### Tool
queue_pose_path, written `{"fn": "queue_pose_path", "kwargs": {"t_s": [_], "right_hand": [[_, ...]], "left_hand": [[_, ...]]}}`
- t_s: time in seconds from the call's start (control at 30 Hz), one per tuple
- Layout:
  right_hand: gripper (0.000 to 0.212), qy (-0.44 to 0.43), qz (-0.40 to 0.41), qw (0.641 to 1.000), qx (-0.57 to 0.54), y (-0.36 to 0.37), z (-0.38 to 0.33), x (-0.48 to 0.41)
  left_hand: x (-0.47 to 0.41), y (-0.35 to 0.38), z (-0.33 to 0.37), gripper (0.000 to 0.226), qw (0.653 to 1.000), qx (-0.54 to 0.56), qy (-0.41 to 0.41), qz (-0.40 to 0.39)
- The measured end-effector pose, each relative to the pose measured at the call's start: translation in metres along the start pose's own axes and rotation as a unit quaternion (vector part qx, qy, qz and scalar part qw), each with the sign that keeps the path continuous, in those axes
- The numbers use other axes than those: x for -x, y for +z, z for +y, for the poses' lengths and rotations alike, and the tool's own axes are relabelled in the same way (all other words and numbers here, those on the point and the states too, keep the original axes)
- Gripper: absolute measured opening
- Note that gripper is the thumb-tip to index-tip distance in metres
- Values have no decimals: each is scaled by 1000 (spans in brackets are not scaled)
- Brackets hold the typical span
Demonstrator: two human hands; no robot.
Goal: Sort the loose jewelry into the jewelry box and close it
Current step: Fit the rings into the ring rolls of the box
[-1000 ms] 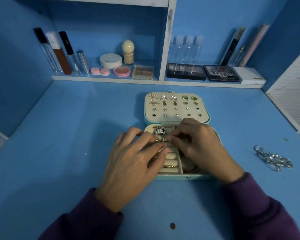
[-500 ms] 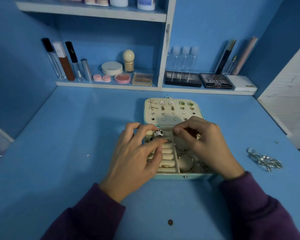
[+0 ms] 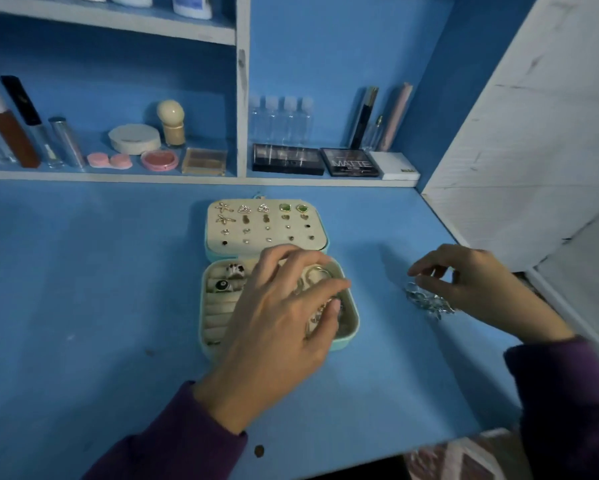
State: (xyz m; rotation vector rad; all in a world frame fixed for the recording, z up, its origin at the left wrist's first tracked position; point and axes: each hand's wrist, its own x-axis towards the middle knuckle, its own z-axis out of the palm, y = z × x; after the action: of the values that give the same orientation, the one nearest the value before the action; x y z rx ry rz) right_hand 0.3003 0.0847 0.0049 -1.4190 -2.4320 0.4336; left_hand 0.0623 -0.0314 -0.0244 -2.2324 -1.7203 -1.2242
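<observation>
A small teal jewelry box [image 3: 351,336] lies open on the blue desk, its lid [image 3: 267,225] flat behind it and studded with several earrings. Two rings [image 3: 229,277] sit in the cream ring rolls at the box's left. My left hand [image 3: 284,313] hovers over the right compartments with fingers spread and relaxed, covering bangles there. To the right of the box lies a heap of loose silver jewelry [image 3: 428,301]. My right hand [image 3: 471,282] is over that heap with fingertips curled down at it; whether it grips the jewelry is unclear.
A shelf [image 3: 201,180] along the back wall holds makeup: tubes, a compact, a brush, palettes [image 3: 287,159], small clear bottles. A white wall panel [image 3: 533,150] closes the right side. A small coin-like disc [image 3: 258,451] lies near the desk's front edge.
My right hand left the box and moved right to the silver heap. My left hand shifted from the ring rolls across to the right compartments. The camera swung right.
</observation>
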Motion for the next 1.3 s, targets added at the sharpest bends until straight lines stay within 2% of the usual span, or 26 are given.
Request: {"fn": "queue_pose_path", "kwargs": {"t_s": [0.23, 0.5, 0.63, 0.7, 0.8, 0.87, 0.93, 1.0, 1.1, 1.2, 1.3], "right_hand": [[9, 12, -19, 998, 52, -1, 15, 15], [22, 15, -31, 999, 30, 2, 14, 17], [8, -8, -33, 999, 17, 11, 11, 15], [8, -22, -30, 999, 17, 18, 8, 14], [9, -16, -7, 1000, -25, 22, 0, 11], [8, 12, 1, 995, -100, 21, -10, 10], [8, 45, 1, 978, -206, 18, -23, 9], [4, 63, -15, 941, -332, 17, -38, 8], [21, 67, -43, 881, -466, 21, -53, 7], [26, 89, -69, 827, -550, 24, -63, 3], [26, 108, -79, 795, -591, 27, -69, 2]], "left_hand": [[-6, 20, 15, 21, 999, 31, 5, -33], [-4, 21, 15, 22, 999, 32, 3, -39], [-5, 22, 16, 22, 999, 31, 7, -36], [-5, 23, 17, 22, 999, 31, 8, -34], [-5, 22, 16, 22, 999, 32, 9, -24], [-6, 22, 14, 23, 999, 32, 13, -12], [-8, 23, 12, 25, 999, 40, 13, -6], [-10, 24, 12, 28, 998, 68, 1, -14], [-13, 22, 15, 31, 990, 128, -35, -39], [-15, 21, 15, 29, 983, 166, -66, -44], [-15, 22, 13, 24, 982, 171, -76, -29]]}}
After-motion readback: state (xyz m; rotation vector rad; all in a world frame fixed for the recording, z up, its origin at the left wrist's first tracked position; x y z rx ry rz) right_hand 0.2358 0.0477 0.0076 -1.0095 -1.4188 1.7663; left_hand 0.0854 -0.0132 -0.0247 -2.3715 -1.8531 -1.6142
